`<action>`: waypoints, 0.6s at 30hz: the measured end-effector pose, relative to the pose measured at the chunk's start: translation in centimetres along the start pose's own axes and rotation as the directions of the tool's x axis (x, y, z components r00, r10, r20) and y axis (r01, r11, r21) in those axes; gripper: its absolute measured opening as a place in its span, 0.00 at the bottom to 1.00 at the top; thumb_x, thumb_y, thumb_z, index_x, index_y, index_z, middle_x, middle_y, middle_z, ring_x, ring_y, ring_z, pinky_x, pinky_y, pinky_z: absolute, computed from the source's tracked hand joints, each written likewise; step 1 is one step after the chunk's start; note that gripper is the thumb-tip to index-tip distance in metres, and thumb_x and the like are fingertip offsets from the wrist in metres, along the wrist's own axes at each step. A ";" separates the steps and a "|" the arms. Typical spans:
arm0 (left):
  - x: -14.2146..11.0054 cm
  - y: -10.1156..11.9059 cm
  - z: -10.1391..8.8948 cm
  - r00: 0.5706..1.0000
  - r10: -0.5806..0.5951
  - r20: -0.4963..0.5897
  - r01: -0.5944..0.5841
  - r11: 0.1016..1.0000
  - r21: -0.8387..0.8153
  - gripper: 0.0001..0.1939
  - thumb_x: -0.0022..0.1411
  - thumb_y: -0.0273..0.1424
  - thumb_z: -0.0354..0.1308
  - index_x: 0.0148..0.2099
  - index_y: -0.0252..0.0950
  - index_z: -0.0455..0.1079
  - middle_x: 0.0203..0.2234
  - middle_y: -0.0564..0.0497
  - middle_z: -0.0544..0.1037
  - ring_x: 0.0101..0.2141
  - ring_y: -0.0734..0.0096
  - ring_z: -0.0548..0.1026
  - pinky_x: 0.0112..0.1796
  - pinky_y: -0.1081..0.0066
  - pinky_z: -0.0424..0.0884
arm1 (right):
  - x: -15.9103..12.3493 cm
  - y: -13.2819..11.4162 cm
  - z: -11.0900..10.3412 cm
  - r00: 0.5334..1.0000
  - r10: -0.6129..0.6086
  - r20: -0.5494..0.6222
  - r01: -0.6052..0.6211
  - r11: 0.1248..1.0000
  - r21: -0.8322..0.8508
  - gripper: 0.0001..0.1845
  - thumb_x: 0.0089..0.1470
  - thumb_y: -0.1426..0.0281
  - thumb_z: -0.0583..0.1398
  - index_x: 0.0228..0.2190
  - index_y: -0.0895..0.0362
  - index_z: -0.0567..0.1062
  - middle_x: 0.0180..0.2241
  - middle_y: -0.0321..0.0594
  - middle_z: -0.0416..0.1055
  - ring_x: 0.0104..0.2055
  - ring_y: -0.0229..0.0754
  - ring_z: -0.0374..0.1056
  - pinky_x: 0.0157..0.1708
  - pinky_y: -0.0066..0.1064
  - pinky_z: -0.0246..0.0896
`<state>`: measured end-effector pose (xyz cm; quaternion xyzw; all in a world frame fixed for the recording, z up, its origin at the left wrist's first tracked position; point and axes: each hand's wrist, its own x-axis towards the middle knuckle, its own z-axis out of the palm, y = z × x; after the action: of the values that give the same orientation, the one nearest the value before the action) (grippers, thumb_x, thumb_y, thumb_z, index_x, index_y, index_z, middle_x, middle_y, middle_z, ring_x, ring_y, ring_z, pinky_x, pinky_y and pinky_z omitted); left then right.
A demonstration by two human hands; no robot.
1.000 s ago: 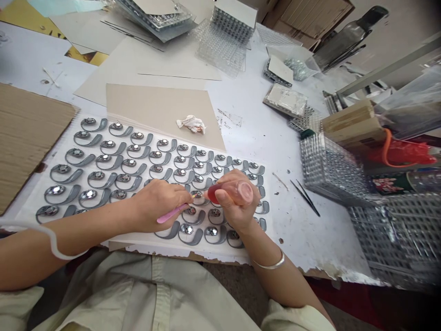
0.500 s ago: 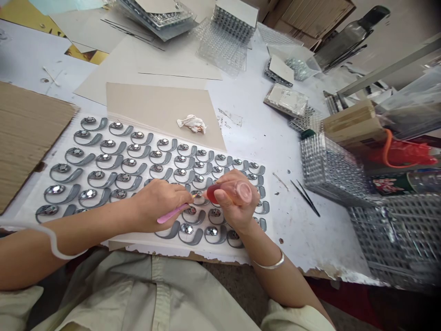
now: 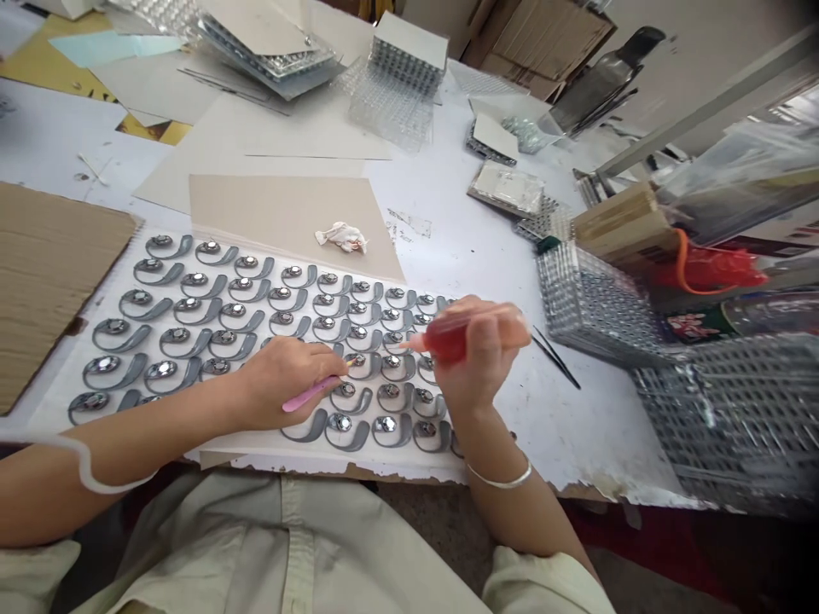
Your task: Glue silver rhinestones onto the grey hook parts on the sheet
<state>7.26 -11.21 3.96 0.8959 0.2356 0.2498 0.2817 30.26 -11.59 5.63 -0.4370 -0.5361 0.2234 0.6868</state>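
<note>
My left hand is closed around a slim pink-handled tool. The tool's tip rests at or just above one of the grey curved bands with a round shiny setting; contact cannot be made out. In my right hand is a squeeze bottle of red liquid, tilted on its side with the nozzle pointing left over the rows. Several such bands lie in rows on a white sheet. My hands and the bottle cover some of them.
A crumpled tissue lies on beige card behind the rows. Black tweezers lie to the right, near stacked clear trays. Corrugated cardboard sits at the left. More trays stand at the back.
My right hand has drawn the bottle away to the right, so its nozzle is apart from the pink tool's tip. My left hand stays over the same area. The camera view has shifted slightly.
</note>
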 end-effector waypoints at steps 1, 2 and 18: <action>0.0 0.1 -0.1 1.000 0.005 -0.015 -0.005 1.000 -0.024 0.10 0.63 0.25 0.50 0.44 0.33 0.71 0.34 0.46 0.81 0.32 0.68 0.80 0.30 0.73 0.76 | 0.6 -0.2 -0.4 0.997 0.066 -0.034 -0.065 0.997 0.047 0.16 0.54 0.57 0.60 0.23 0.52 0.64 0.21 0.32 0.64 0.20 0.36 0.64 0.13 0.28 0.54; 0.0 0.2 -0.2 0.999 0.014 -0.039 -0.016 0.999 -0.050 0.10 0.63 0.25 0.51 0.44 0.32 0.71 0.34 0.46 0.81 0.33 0.68 0.80 0.32 0.73 0.76 | 1.1 -0.5 -0.8 0.989 0.134 -0.061 -0.128 0.986 0.103 0.16 0.54 0.57 0.59 0.24 0.52 0.63 0.22 0.31 0.63 0.19 0.35 0.63 0.12 0.27 0.52; -0.2 4.2 -6.5 0.874 -0.449 -0.184 0.415 0.889 -0.195 0.14 0.58 0.39 0.62 0.45 0.39 0.77 0.18 0.54 0.75 0.18 0.74 0.71 0.19 0.77 0.67 | 6.1 -2.2 -10.1 0.824 0.567 0.001 -0.532 0.773 0.345 0.28 0.35 0.51 0.70 0.23 0.54 0.60 0.17 0.27 0.64 0.15 0.34 0.64 0.16 0.29 0.68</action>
<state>4.45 -11.88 11.19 0.7628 0.4412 0.2966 0.3682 41.32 -11.66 10.36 -0.4641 -0.3037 0.4779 0.6812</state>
